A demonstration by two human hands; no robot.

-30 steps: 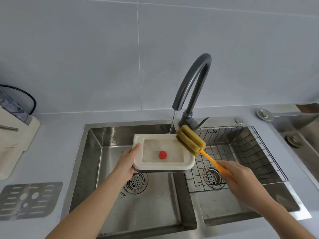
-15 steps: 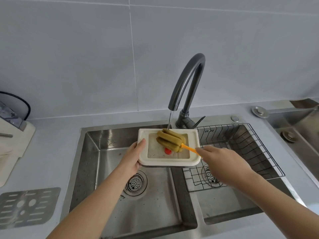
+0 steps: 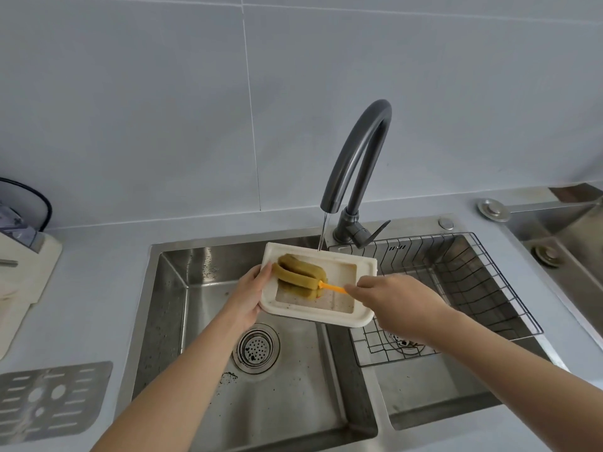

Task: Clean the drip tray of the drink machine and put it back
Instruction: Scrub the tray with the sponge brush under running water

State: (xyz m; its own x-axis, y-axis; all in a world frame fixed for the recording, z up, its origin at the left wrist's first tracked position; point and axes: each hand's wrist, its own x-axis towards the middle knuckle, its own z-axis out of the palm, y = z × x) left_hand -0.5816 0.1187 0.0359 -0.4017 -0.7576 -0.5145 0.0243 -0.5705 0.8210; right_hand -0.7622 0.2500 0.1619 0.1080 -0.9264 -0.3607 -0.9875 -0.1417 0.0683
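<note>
Steel sink [image 3: 182, 288]: drip tray [image 3: 362, 272] over left basin, under running faucet [image 3: 359, 151]. Its left edge gripped by left hand [image 3: 248, 298]; right hand [image 3: 398, 305] grips sponge brush [image 3: 300, 275], head inside tray.

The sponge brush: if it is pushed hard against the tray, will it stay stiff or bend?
The sponge brush head looks like looped foam, so it probably squashes. Its thin orange handle may flex slightly. Water runs onto the drip tray, so wet foam likely slides easily.
</note>
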